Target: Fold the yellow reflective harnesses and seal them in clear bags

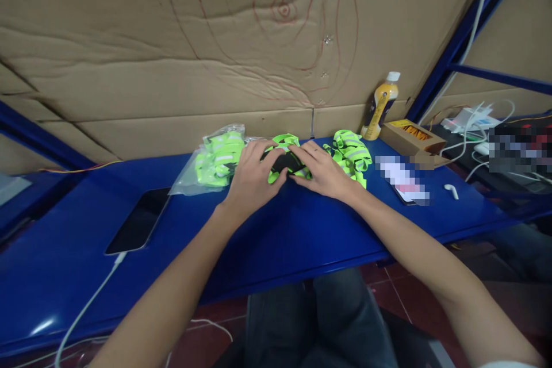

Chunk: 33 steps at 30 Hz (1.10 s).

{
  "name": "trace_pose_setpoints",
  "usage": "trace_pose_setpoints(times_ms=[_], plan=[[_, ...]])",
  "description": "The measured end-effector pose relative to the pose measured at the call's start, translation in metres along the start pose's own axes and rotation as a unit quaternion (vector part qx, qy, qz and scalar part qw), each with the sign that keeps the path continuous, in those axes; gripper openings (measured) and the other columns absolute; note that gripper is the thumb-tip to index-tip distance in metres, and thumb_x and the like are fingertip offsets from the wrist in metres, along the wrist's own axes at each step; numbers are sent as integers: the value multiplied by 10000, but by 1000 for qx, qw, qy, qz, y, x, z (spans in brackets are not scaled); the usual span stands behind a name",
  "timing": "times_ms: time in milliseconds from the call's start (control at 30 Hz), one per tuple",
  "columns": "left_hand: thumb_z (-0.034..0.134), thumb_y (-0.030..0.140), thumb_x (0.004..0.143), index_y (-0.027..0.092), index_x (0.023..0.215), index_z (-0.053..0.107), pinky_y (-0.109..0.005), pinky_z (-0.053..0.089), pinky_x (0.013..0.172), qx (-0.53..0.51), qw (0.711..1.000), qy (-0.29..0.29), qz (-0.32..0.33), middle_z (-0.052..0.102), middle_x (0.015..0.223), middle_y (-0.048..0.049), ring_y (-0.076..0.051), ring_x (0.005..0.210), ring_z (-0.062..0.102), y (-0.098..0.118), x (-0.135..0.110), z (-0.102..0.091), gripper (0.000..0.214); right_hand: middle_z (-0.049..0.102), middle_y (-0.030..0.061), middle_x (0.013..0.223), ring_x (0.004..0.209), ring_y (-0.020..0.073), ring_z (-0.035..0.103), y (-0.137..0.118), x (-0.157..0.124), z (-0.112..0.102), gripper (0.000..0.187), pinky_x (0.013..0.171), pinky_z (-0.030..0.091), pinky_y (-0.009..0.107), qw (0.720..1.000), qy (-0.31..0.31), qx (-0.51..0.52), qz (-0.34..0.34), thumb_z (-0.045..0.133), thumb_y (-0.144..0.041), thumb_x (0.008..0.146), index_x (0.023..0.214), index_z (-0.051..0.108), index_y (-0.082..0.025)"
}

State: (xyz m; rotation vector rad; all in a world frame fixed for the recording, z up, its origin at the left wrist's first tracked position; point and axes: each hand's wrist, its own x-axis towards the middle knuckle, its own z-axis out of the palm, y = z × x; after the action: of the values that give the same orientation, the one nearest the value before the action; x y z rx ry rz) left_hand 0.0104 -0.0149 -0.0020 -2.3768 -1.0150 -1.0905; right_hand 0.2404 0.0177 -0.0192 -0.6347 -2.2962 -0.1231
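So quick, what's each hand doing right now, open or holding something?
Left hand: partly closed, holding the green-and-black strap bundle on its left side.
Right hand: partly closed, holding the same bundle's right side.

Clearance exists over the tabletop (297,236) nearside of the hands (254,172). The cardboard panel (125,89) bounds the rear; bagged reflective straps (222,155) obstruct leftward travel.

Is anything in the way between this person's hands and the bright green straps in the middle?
Nothing visible: the left hand and right hand both touch the green straps. The clear bag lies off to the left, not between.
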Motion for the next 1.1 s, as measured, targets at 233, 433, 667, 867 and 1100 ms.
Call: trace_pose_setpoints(times_ms=[233, 433, 667, 867, 1100], plan=[[651, 205, 942, 175, 1147, 613, -472, 576, 1014, 6, 998, -63, -15, 683, 1135, -151, -332, 1120, 653, -4, -4, 6, 211, 681, 156, 1275, 1267, 361, 649, -2, 3, 4, 582, 1081, 596, 619, 1000, -15, 11, -23, 699, -246, 994, 1550, 537, -192], [583, 248, 1014, 168, 1139, 613, -495, 556, 973, 9, 996, -88, -5, 678, 1086, -153, -343, 1054, 620, -4, -4, 5, 152, 707, 156, 1243, 1222, 353, 670, 2, 4, 5, 566, 1047, 606, 585, 1000, -4, 17, -26, 719, -245, 959, 1503, 576, -185], [638, 441, 1038, 137, 1282, 606, -556, 537, 1025, 16, 992, -127, -19, 631, 1221, -206, -401, 1167, 602, -21, -3, -1, 392, 767, 137, 1207, 1078, 328, 733, 20, 1, -7, 588, 977, 615, 488, 995, 63, 27, 68, 812, -402, 840, 1371, 680, -184], [487, 354, 1088, 187, 1237, 721, -467, 524, 1123, -33, 978, 58, -196, 723, 1235, -149, -309, 1220, 685, -56, -3, -12, 324, 779, 96, 948, 855, 276, 744, 45, 2, -19, 381, 828, 613, 440, 917, 281, 109, 263, 647, -498, 949, 1102, 783, -176], [697, 565, 947, 162, 879, 619, -423, 626, 919, -305, 785, 329, -427, 763, 1126, -84, -189, 942, 674, -134, 2, -70, 417, 780, 110, 1066, 992, 266, 786, 124, -4, -91, 367, 832, 645, 422, 794, 413, 345, 283, 772, -581, 936, 997, 758, -220]])
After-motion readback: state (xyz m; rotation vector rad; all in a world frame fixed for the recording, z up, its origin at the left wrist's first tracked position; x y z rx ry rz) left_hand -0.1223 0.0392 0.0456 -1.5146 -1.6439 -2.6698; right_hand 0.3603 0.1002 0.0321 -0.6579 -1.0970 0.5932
